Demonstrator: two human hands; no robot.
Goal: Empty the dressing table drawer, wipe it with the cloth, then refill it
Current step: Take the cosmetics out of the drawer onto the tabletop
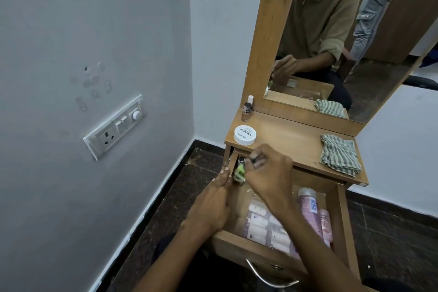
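1. Two hands are at the back left corner of the open drawer [341, 216]; our right hand [270, 173] reaches across it, fingers curled onto the dark cap of a small green bottle [239, 170], while our left hand [213, 204] rests against the drawer's left wall with its fingertips touching the bottle's lower end; whether the left actually grips it we cannot tell.

2. We judge the emptying as barely begun; a nail polish bottle [247, 111] and a white nail polish remover tub [245, 134] stand on the tabletop [291, 140], yet the drawer holds a pink tube [310, 208] and a packed stack of pale sachets [263, 223].

3. Risk one: the green bottle sits tight in the corner under the tabletop's edge; lifting it tilted could knock it against that edge and slip it from a pinch on the cap alone.

4. Risk two: our right forearm crosses low over the sachets and tube; drawing it back carelessly could drag them out of order or over the front.

5. Risk three: setting the bottle down near the tub and polish could topple the tall, narrow polish bottle.

6. Risk four: the striped cloth [339, 156] lies folded on the tabletop's right side; crowding items there would bury it before wiping.
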